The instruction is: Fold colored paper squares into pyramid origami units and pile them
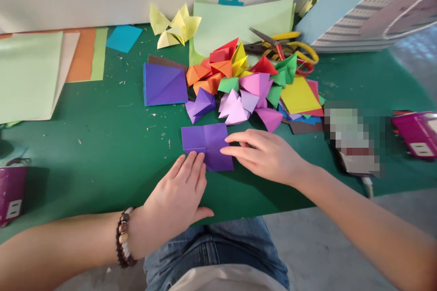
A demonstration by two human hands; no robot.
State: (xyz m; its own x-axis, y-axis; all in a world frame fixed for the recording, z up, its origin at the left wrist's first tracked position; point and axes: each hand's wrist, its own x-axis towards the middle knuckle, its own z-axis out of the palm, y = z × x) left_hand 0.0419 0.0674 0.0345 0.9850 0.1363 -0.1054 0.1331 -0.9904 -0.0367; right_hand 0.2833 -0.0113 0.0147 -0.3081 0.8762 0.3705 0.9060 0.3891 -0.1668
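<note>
A square of purple paper (216, 143) with creases across it lies on the green tabletop (102, 145) in front of me. My left hand (182, 186) rests flat on its lower left corner, fingers stretched out and thumb apart. At the right edge of the square, my right hand (264, 152) touches the paper with extended fingertips, some of its fingers curled beneath. Just beyond lie folded paper pieces, among them a purple one (201, 103), a pale lilac one (234, 108) and a pink one (256, 84).
A stack of purple and blue squares (165, 84) sits behind the sheet. Scissors (276, 45) lie past the folded pieces. Yellow paper (300, 95) tops a pile at right, near a phone (355, 145) with a cable. Large sheets (27, 72) lie left.
</note>
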